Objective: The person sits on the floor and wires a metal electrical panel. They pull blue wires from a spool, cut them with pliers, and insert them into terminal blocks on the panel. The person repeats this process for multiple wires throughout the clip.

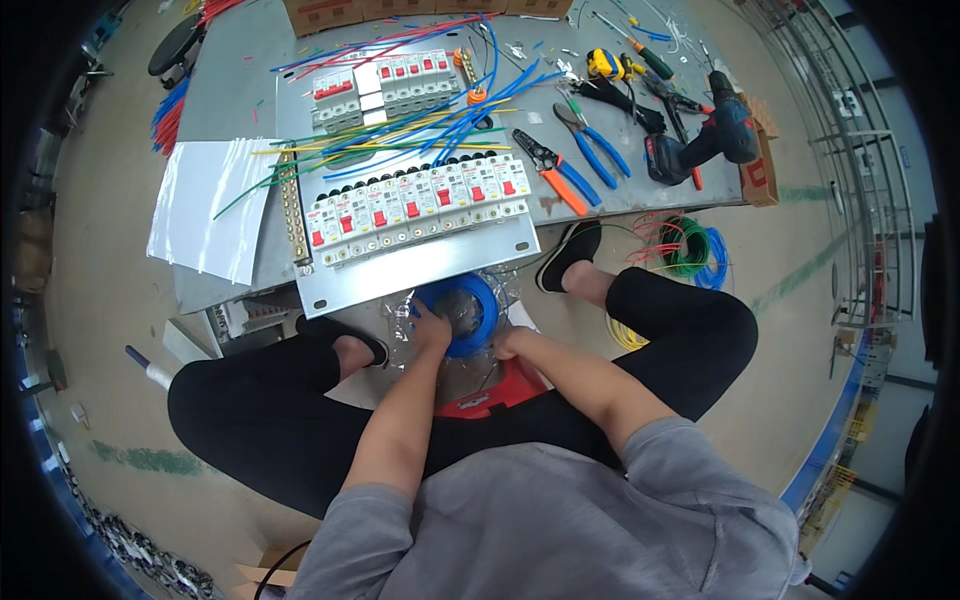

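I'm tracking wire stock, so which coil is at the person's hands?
The blue coil between the left hand and the right hand. The green coil, yellow coil and other blue coil lie farther right, away from both hands.

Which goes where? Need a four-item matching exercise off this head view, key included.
1. left hand
2. drill
3. white sheet
4. green coil

A. left of the front breaker row
B. on the floor
C. at a blue coil
D. right end of the table

Pairs: 1-C, 2-D, 3-A, 4-B
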Available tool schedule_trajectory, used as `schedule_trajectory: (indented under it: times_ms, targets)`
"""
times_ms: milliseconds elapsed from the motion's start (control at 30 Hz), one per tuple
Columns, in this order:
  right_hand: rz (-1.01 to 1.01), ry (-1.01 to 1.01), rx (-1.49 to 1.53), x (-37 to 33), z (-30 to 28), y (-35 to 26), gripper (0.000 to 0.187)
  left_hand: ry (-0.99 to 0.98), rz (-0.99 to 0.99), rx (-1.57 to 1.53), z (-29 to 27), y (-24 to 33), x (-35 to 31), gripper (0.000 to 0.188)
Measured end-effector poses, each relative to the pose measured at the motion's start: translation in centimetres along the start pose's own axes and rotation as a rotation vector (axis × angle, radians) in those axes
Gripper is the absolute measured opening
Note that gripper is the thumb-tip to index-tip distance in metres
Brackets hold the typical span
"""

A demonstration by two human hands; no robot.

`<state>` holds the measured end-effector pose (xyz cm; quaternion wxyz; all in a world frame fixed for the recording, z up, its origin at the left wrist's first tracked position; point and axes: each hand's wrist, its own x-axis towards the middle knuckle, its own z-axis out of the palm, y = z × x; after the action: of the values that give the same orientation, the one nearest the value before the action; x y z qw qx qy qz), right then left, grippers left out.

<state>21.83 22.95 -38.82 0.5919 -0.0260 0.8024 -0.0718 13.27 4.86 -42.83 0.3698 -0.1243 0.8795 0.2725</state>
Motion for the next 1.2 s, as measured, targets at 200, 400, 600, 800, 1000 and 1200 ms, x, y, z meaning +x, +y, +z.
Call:
schedule_trajectory:
  times_ms: [200,400,600,800,1000,1200]
  targets:
    - [-0.347,0.101,0.363,2.6,-1.7,-6.1,0.039,0.035,0.101,0.002,0.2,-2.0,2.6,0.071]
    - [-0.648,0.304,0.233,9.4,4.2,-10.7,0.028,-0.027,0.101,-0.090,-2.7,-1.3,1.7,0.075]
    - [-0.567,0.146,0.268,11.1,7.2,-10.8,0.031,0.044,0.312,0.113,-5.2,1.7,0.9,0.075]
    - [-0.320,-0.033,0.216,7.8,5.3,-1.9,0.045,0.000,0.298,0.095,-2.1,-0.1,3.6,0.072]
    - [-0.075,-0.358,0.542,6.9,1.8,0.3,0.041,0.065,0.252,0.061,-1.8,0.9,2.3,0.071]
    - [0.088,-0.224,0.811,7.2,1.7,4.5,0.029,-0.130,0.379,0.016,-3.2,2.4,1.7,0.078]
